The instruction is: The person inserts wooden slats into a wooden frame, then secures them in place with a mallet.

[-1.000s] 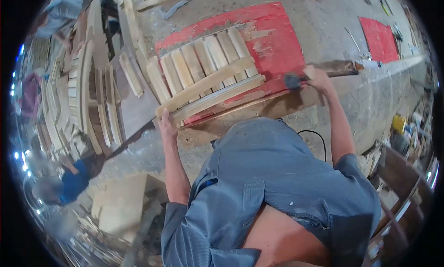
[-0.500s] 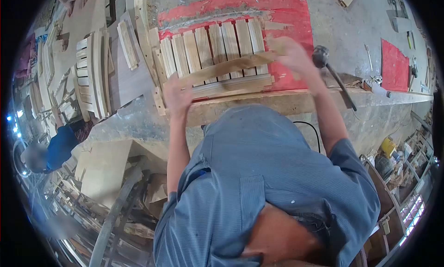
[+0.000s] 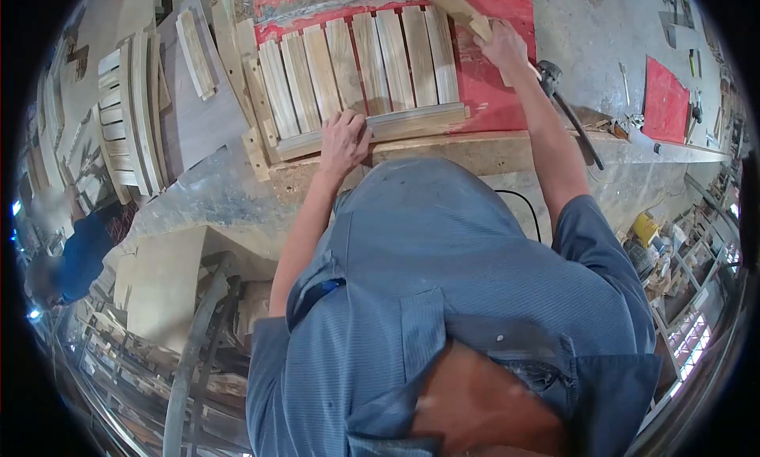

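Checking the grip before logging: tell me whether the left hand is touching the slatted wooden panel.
Touching. The head view shows the left hand pressed flat on the slatted wooden panel at its near cross rail, fingers spread over the wood with no gap.

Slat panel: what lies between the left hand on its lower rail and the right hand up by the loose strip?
In the head view, the upright slats of the panel fill the stretch between the left hand and the right hand, which grips the loose strip.

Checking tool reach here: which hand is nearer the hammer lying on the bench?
Right. The right hand, gripping a wooden strip, is just beside the hammer head. The left hand rests on the slatted panel, well away.
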The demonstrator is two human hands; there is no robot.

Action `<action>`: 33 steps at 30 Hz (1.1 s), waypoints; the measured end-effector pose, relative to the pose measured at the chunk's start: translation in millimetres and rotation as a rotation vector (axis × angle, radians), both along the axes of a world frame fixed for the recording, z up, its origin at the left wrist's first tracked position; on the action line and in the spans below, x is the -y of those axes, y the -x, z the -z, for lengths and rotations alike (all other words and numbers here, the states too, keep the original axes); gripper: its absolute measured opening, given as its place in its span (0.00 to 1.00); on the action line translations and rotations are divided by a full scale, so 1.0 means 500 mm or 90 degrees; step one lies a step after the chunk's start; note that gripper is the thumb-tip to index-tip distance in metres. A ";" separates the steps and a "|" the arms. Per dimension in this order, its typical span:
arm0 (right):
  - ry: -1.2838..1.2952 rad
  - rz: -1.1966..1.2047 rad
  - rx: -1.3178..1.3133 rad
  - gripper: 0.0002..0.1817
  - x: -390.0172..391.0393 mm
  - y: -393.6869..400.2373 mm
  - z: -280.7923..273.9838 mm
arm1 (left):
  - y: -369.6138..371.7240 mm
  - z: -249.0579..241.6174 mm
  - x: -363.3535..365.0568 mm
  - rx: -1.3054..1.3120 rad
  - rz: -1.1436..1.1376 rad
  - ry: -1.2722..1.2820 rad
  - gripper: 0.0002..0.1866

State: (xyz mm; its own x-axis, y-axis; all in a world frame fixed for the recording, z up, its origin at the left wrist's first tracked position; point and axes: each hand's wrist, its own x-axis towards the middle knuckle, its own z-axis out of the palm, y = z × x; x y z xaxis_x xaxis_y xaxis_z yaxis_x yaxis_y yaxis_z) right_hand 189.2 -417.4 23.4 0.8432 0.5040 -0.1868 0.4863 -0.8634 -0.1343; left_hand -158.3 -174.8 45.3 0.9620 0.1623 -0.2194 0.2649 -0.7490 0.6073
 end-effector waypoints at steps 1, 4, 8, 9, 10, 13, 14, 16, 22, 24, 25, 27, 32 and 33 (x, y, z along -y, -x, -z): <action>0.000 -0.003 -0.002 0.27 0.001 -0.006 -0.001 | 0.011 0.006 0.009 -0.002 -0.003 0.000 0.14; 0.019 0.027 -0.057 0.30 -0.024 -0.016 -0.029 | 0.036 0.006 0.015 0.021 0.000 0.018 0.15; -0.145 0.150 -0.067 0.28 -0.077 0.044 -0.179 | 0.037 -0.001 0.023 0.133 -0.083 0.074 0.14; -0.320 0.268 -0.286 0.24 -0.099 0.072 -0.206 | 0.037 -0.004 0.030 0.148 -0.127 0.100 0.14; -0.491 0.380 -0.514 0.20 -0.123 0.109 -0.222 | 0.015 -0.040 0.043 0.131 -0.161 0.181 0.15; -0.745 0.384 -0.779 0.15 -0.209 0.268 -0.260 | -0.059 -0.110 0.069 0.072 -0.239 0.513 0.17; -0.731 0.383 -0.825 0.15 -0.233 0.307 -0.245 | -0.073 -0.116 0.055 0.026 -0.262 0.778 0.18; -0.684 0.361 -0.848 0.17 -0.259 0.368 -0.190 | -0.042 -0.089 0.026 -0.006 -0.279 0.708 0.17; -0.522 0.152 -0.803 0.18 -0.292 0.456 -0.157 | 0.053 -0.108 -0.065 -0.086 -0.219 0.638 0.14; -0.633 0.219 -0.886 0.17 -0.338 0.488 -0.180 | 0.077 -0.122 -0.133 -0.075 -0.234 0.617 0.13; -0.631 0.196 -0.893 0.17 -0.347 0.505 -0.177 | 0.092 -0.112 -0.150 -0.101 -0.213 0.698 0.13; -0.634 0.154 -0.825 0.21 -0.377 0.518 -0.166 | 0.105 -0.124 -0.190 -0.111 -0.171 0.779 0.13; -0.585 0.110 -0.629 0.16 -0.421 0.530 -0.134 | 0.095 -0.097 -0.234 -0.075 -0.287 0.645 0.15; -0.550 0.047 -0.489 0.17 -0.434 0.501 -0.125 | 0.082 -0.076 -0.250 -0.074 -0.279 0.612 0.16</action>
State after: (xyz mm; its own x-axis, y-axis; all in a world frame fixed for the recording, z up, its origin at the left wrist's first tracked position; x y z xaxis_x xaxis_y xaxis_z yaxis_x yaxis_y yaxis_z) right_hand -61.3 -200.2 85.9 0.6896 0.6678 -0.2803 -0.0272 -0.3628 -0.9315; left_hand -199.5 -49.7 83.5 0.8269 0.1989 -0.5260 0.4892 0.2069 0.8473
